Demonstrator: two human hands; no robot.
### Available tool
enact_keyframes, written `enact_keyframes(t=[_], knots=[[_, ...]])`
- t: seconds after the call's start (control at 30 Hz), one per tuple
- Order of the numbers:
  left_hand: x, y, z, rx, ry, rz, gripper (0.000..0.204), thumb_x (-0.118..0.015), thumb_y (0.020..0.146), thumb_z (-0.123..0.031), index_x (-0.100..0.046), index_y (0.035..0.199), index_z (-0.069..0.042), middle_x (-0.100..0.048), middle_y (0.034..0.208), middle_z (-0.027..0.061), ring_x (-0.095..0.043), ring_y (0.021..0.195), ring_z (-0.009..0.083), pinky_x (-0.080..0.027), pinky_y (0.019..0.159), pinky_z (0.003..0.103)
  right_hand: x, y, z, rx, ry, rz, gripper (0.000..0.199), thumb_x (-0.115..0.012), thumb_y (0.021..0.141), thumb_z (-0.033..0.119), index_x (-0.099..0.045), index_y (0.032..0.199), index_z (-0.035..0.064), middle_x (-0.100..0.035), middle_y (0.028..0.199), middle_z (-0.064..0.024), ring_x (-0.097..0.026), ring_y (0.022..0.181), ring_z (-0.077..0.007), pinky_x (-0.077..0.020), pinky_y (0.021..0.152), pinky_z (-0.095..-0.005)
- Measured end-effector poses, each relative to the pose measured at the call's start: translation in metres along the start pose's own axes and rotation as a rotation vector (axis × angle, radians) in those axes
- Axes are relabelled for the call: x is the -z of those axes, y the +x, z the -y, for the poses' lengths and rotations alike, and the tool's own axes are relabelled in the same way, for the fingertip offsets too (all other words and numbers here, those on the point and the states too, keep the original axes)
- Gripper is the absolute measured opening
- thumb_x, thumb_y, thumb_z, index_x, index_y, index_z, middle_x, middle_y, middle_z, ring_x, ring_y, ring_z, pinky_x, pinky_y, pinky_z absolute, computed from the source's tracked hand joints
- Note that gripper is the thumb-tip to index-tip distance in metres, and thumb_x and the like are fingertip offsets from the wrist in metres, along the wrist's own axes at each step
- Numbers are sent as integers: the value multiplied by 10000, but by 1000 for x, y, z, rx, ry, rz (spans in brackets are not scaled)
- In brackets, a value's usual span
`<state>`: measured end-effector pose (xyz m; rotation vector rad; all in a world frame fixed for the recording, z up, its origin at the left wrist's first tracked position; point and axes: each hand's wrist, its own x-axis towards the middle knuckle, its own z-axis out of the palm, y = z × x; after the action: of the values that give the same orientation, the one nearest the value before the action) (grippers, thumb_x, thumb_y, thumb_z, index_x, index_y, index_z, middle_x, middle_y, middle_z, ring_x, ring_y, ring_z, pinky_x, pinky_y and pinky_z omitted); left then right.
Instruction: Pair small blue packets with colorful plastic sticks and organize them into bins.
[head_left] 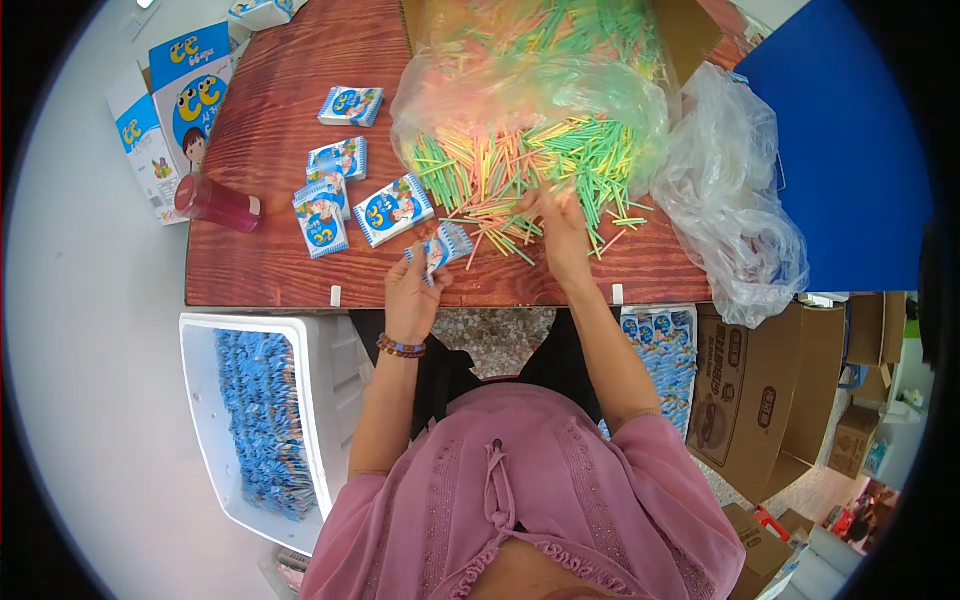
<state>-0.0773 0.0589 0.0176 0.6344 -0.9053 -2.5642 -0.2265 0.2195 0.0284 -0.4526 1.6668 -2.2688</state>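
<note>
My left hand (410, 290) is closed on a small blue-and-white packet (441, 250), held just over the table's near edge. At the front of a heap of thin pink, yellow and green sticks (480, 165), my right hand (562, 225) has its fingers curled around some sticks; its fingertips are slightly blurred. The heap spills from a large clear plastic bag (530, 95). Left of it lie several similar packets: one flat packet (394, 210) close to my left hand, an overlapping group (321, 222), and a single packet (351, 106) farther back.
A red tumbler (218, 203) stands at the table's left edge, beside printed boxes (190, 100). Crumpled clear plastic (725, 190) hangs over the right edge near a blue panel (845, 140). Below are a white foam box (312, 400) of packets and a cardboard carton (765, 390).
</note>
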Motion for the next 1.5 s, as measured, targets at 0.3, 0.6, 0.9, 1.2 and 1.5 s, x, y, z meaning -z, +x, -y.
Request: enact_keyframes(t=[0.3,0.6,0.9,1.2,1.5], knots=[[-23,8,20,43,-58,66,187,-532,971,-197,-644,924,-55,-671,894,31,-606,714,104,-524,654,269,-68,-21,51,210,411,78,166,-380,1014,192,-455,1016,44,-597,897,-111,-581,1047,-302,-400,945,-450],[-36,8,23,-50,-15,67,173,-542,966,-185,-647,944,-50,-674,919,26,-615,765,90,-522,653,263,-72,-23,41,137,220,72,230,-386,1024,224,-404,1096,6,-612,967,-102,-581,1034,-224,-435,928,-350],[-43,14,28,-92,-91,13,154,-540,969,-193,-649,976,-84,-675,959,-5,-623,840,71,-495,706,239,-79,-18,30,306,-70,19,302,-390,1016,233,-434,1181,-15,-559,1210,-153,-459,1221,-227,-365,1014,-355],[-39,37,42,-88,-161,105,235,-513,979,-240,-602,1085,-49,-648,1046,29,-599,911,126,-492,758,288,-63,-9,26,101,-11,81,390,-413,994,212,-462,1309,-14,-483,1358,-156,-464,1218,-202,-362,1026,-338],[-23,37,39,-66,-191,51,148,-544,964,-168,-629,986,-49,-665,990,44,-623,873,129,-514,714,292,-8,19,16,-69,-423,-60,315,-439,1000,259,-609,985,-5,-660,873,-58,-611,816,-147,-465,715,-297]])
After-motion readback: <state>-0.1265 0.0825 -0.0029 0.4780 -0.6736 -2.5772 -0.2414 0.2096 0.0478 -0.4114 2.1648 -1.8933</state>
